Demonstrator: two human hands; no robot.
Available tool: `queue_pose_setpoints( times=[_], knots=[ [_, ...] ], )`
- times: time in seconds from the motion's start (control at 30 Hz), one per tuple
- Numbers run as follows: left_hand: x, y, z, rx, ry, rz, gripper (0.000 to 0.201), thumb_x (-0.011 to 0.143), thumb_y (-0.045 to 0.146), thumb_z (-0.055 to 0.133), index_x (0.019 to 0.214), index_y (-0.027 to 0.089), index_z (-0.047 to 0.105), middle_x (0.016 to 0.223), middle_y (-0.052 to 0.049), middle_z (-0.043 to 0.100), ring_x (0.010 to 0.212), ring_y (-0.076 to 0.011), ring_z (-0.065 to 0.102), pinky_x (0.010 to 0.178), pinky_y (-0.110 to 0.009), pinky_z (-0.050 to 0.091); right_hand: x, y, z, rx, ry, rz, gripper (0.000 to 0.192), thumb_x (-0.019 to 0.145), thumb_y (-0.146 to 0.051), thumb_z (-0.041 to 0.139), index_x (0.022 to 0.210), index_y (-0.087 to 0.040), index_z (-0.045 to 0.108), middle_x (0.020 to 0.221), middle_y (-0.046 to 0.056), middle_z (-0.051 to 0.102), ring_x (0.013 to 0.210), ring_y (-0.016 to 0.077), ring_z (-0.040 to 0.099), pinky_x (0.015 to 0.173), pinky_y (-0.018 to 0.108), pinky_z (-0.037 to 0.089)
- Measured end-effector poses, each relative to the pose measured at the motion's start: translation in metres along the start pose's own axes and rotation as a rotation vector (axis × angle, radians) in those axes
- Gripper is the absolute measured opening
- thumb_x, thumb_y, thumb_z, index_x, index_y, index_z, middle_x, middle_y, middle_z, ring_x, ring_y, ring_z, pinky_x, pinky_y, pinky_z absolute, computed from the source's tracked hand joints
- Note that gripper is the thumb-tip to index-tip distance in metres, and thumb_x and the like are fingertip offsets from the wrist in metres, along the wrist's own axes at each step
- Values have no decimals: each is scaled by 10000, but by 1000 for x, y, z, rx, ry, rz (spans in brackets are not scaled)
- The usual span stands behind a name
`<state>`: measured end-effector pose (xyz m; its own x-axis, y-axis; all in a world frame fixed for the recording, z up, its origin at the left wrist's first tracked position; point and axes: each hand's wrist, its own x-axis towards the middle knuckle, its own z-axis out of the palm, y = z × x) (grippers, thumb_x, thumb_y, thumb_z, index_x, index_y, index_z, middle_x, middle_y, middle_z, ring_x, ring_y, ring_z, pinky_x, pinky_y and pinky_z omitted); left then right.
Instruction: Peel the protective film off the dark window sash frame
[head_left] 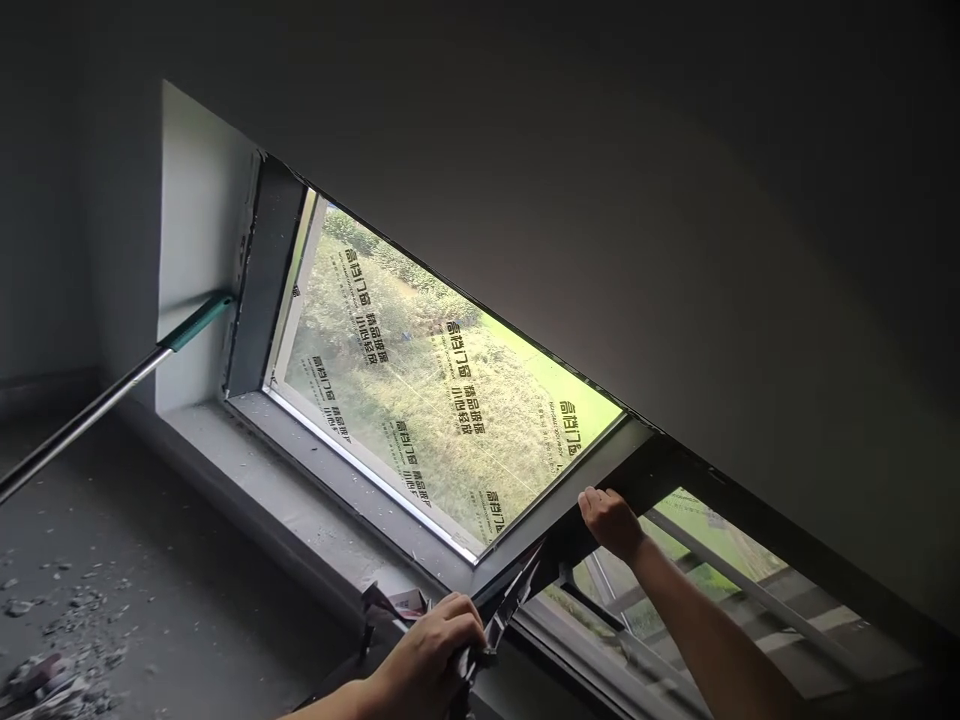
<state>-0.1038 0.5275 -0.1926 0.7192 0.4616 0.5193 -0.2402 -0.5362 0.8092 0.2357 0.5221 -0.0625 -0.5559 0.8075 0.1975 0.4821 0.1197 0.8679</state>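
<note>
My left hand is closed around crumpled dark plastic film, a loose strip of which reaches up toward the window frame. My right hand, its fingers curled together, rests at the dark upright between two window panes. Whatever is in its fingers is too small to make out. Left of it is a fixed glass pane covered with printed clear film. On the right, a window sash with a dark handle shows behind my right forearm.
A broom or mop leans in from the left, its metal pole ending in a green grip against the window recess. Below runs the pale sill. Debris lies scattered on the floor at the lower left.
</note>
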Motion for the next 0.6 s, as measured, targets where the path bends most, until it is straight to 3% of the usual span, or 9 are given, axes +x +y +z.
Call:
queue_pose_setpoints(
  times=[0.23, 0.4, 0.5, 0.6],
  knots=[
    [0, 0, 2, 15, 5, -82, 291, 689, -47, 415, 807, 165, 574, 888, -51, 600, 886, -147, 551, 782, -227, 438, 2, 4, 7, 61, 51, 8, 207, 796, -32, 445, 656, -183, 465, 611, 7, 472, 542, 138, 381, 569, 306, 220],
    [-1, 4, 1, 12, -9, -93, 302, 689, -45, 422, 825, 170, 585, 894, -46, 604, 883, -144, 550, 778, -227, 438, 2, 10, 1, 85, 109, 107, 224, 827, -62, 439, 642, -179, 488, 590, -1, 456, 529, 126, 380, 565, 293, 243],
    [-2, 3, 1, 11, -1, -72, 299, 695, -31, 431, 834, 180, 590, 895, -37, 602, 882, -142, 546, 780, -230, 438, -7, 12, -7, 162, 116, 181, 150, 867, -117, 472, 777, -152, 587, 656, 6, 538, 570, 107, 450, 585, 259, 291],
    [-3, 0, 4, 3, 3, -53, 293, 689, -24, 445, 835, 183, 594, 891, -36, 601, 871, -143, 545, 772, -233, 442, -20, 10, -10, 182, 75, 165, 173, 892, -137, 463, 930, -140, 633, 799, 41, 626, 677, 108, 533, 646, 240, 344]
  ],
)
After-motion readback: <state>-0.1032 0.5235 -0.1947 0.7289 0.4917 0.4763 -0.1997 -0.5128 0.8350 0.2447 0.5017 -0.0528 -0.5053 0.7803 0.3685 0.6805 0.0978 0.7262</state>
